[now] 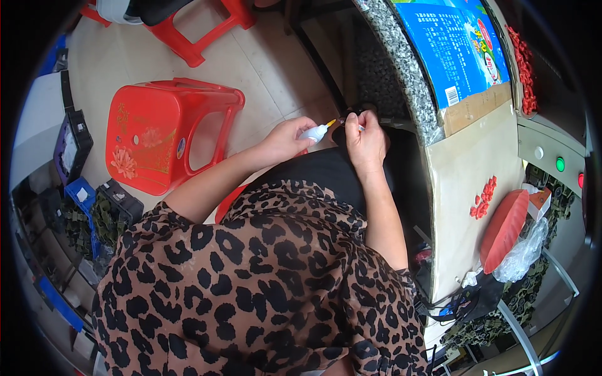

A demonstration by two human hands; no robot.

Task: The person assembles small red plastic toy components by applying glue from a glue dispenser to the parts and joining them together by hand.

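Note:
Above my lap, my left hand (285, 139) is wrapped round a small white squeeze bottle (311, 134) with a narrow yellow nozzle, tipped toward the right. Just right of that nozzle my right hand (367, 143) is closed, thumb on top of the curled fingers. A small whitish bit shows beside its thumb, too small to name. The nozzle and the right hand are close together but apart. Dark cloth covers my legs below both hands.
A red plastic stool (147, 138) stands at the left, with another red stool (200, 31) behind it. At the right, a worktop (458, 188) holds small red pieces (483, 197), a red leaf-shaped dish (505, 232), a clear plastic bag (527, 250) and blue printed cardboard (451, 44).

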